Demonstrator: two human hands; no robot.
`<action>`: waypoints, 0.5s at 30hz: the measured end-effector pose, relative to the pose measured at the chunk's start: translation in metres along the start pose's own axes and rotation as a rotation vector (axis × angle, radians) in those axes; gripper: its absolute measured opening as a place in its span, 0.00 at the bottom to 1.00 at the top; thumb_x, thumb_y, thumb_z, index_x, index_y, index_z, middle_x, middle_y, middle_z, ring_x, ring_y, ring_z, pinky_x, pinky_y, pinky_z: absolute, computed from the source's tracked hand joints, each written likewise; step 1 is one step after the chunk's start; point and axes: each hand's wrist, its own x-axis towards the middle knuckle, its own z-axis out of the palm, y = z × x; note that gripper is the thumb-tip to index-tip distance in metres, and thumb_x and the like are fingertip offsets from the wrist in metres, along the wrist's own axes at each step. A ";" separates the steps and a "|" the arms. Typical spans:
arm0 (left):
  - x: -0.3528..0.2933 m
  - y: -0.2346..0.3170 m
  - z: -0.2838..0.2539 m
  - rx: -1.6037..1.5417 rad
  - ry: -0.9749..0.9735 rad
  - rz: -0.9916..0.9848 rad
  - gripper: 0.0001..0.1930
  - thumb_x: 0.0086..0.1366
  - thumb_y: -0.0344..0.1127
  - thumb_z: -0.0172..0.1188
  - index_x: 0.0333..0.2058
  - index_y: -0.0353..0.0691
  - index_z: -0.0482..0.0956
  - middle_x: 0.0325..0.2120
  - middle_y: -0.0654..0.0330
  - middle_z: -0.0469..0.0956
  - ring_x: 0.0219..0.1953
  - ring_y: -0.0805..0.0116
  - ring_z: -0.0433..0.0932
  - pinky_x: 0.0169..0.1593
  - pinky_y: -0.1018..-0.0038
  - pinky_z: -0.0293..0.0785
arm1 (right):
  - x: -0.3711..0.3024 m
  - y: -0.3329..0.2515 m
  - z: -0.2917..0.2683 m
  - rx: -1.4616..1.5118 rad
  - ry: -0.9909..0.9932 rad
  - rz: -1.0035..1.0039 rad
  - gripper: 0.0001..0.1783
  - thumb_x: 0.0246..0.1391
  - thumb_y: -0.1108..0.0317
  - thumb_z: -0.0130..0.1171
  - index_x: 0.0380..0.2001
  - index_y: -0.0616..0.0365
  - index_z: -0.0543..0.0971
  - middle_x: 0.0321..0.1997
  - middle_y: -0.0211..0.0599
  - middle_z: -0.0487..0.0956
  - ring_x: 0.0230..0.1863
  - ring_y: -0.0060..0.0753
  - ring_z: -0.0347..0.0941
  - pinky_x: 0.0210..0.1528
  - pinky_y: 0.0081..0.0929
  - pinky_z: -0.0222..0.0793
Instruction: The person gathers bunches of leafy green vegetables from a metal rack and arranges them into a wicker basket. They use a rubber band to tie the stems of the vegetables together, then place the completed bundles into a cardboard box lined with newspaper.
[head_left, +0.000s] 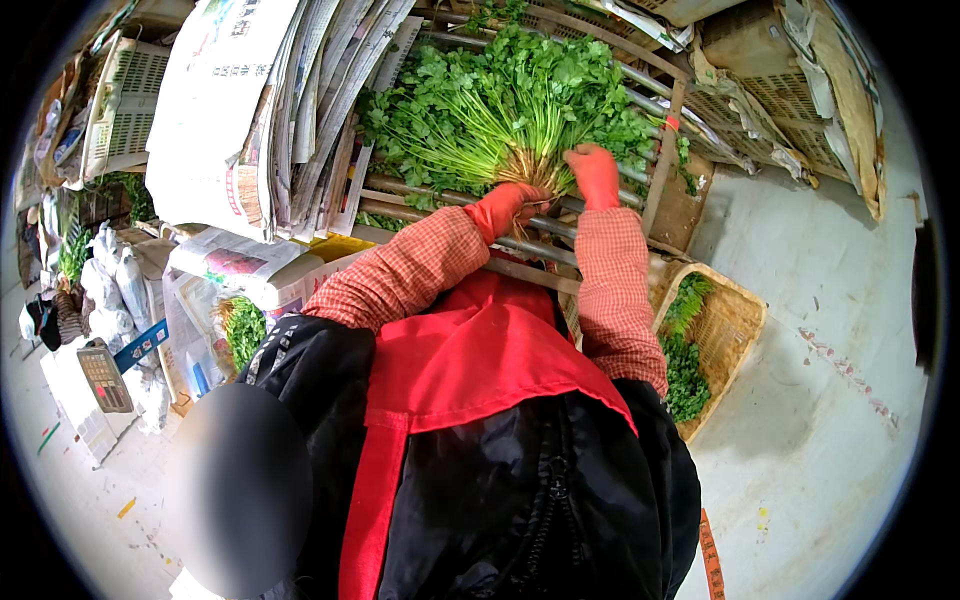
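A large spread bunch of coriander (pixel 500 100) with leafy green tops and brown roots lies on a rack of metal bars (pixel 560 228). My left hand (pixel 508 208), in an orange-red rubber glove, is closed round the root end, with thin roots hanging below it. Just to the right, beside the stems, is my right hand (pixel 592 172) in a matching glove. Its fingers are curled shut, and whatever lies between them is hidden. Both forearms wear red checked sleeves.
A thick stack of newspapers (pixel 225 120) stands left of the rack. At right, a plastic basket (pixel 740 320) holds more greens. Paper-lined crates (pixel 780 90) stand at the far right. A scale display (pixel 103 375) and white plastic bags (pixel 115 270) are at left.
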 end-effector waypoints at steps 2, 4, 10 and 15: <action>-0.001 0.003 0.001 -0.075 0.065 -0.017 0.11 0.60 0.45 0.60 0.27 0.45 0.77 0.13 0.72 0.60 0.15 0.80 0.55 0.22 0.79 0.52 | -0.009 0.000 -0.001 0.312 -0.023 0.095 0.17 0.48 0.58 0.61 0.30 0.63 0.80 0.27 0.43 0.80 0.29 0.38 0.75 0.33 0.32 0.68; 0.001 0.003 0.003 -0.115 0.097 -0.013 0.10 0.59 0.45 0.60 0.28 0.45 0.77 0.13 0.72 0.61 0.15 0.80 0.54 0.22 0.80 0.52 | -0.034 -0.015 -0.008 0.526 0.008 0.208 0.12 0.47 0.64 0.63 0.27 0.65 0.79 0.20 0.35 0.77 0.22 0.24 0.70 0.27 0.23 0.64; 0.010 -0.004 0.004 -0.098 0.194 -0.028 0.09 0.58 0.43 0.61 0.31 0.45 0.78 0.19 0.71 0.68 0.16 0.79 0.55 0.22 0.80 0.54 | -0.041 0.001 0.012 0.486 0.120 0.108 0.12 0.49 0.62 0.62 0.30 0.61 0.80 0.22 0.34 0.78 0.24 0.28 0.72 0.30 0.26 0.66; 0.004 -0.001 0.009 -0.103 0.221 -0.013 0.06 0.59 0.39 0.60 0.31 0.44 0.78 0.20 0.71 0.69 0.18 0.80 0.58 0.22 0.80 0.54 | -0.041 -0.027 -0.006 0.228 0.357 -0.455 0.07 0.52 0.65 0.56 0.34 0.50 0.80 0.35 0.37 0.80 0.35 0.44 0.75 0.38 0.34 0.70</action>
